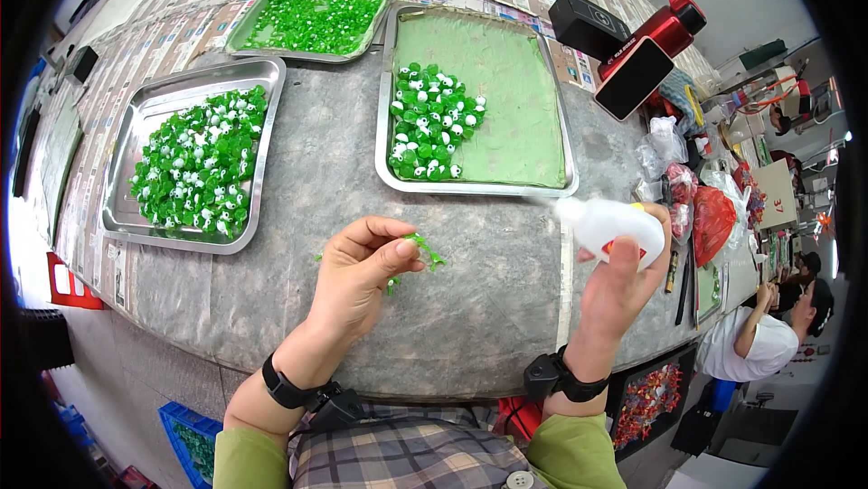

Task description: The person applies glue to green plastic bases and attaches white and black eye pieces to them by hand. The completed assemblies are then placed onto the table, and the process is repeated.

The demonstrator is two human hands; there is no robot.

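Observation:
My left hand (362, 263) is closed in a pinch on a small green plastic piece (425, 250) above the grey table covering. A few more green bits (392, 286) show just below those fingers. My right hand (624, 277) grips a white squeeze bottle (610, 229), tilted with its nozzle pointing left. Beyond the hands lies a metal tray (479, 189) with a pale green lining, its left part filled with green and white pieces (434, 123). Another metal tray (262, 186) on the left holds a heap of similar pieces (199, 164).
A third tray (344, 57) of small green parts stands at the back. Right of the lined tray are a phone (635, 78), a red flask (665, 28) and a black box (588, 23). Plastic bags (714, 222) crowd the right edge. A person (759, 331) sits farther right.

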